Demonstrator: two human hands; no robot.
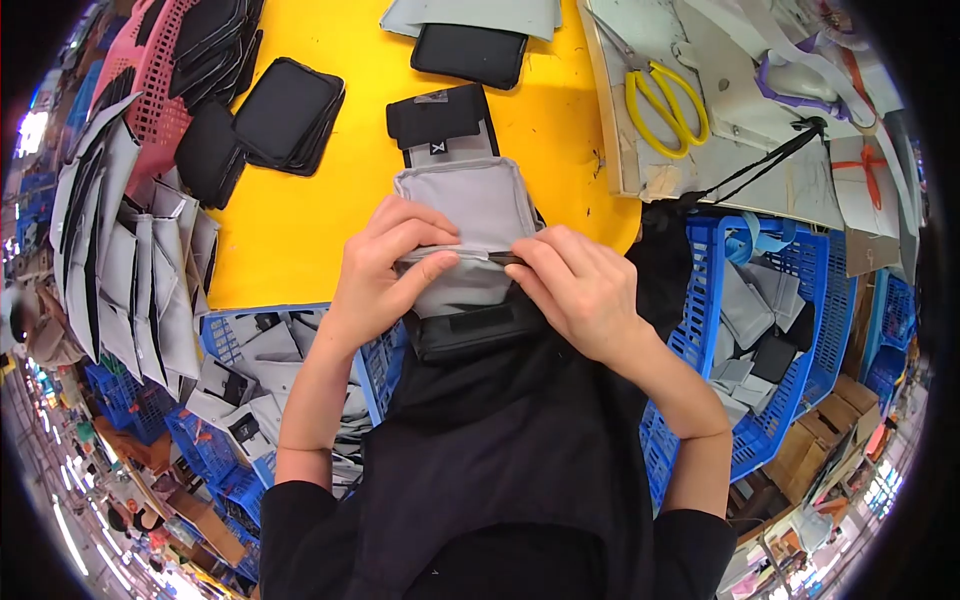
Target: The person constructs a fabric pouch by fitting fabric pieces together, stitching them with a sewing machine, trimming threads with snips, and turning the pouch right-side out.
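Observation:
A grey and black fabric pouch (468,200) lies spread out at the near edge of the yellow table, its black flap (435,116) pointing away from me. My left hand (385,262) is closed on the pouch's left side, thumb and fingers pinching a fold across its middle. On the right end of the same fold, my right hand (575,285) pinches with thumb and forefinger. A thin dark piece shows at those fingertips; I cannot tell whether it belongs to the pouch. The pouch's lower black part hangs toward my lap.
Black pads (290,115) are stacked on the yellow table (330,235), beside a pink basket (160,120). Grey pouches (140,270) stand at the left. Yellow-handled scissors (667,110) lie on the right-hand surface. A blue crate (705,290) holds grey and black pieces.

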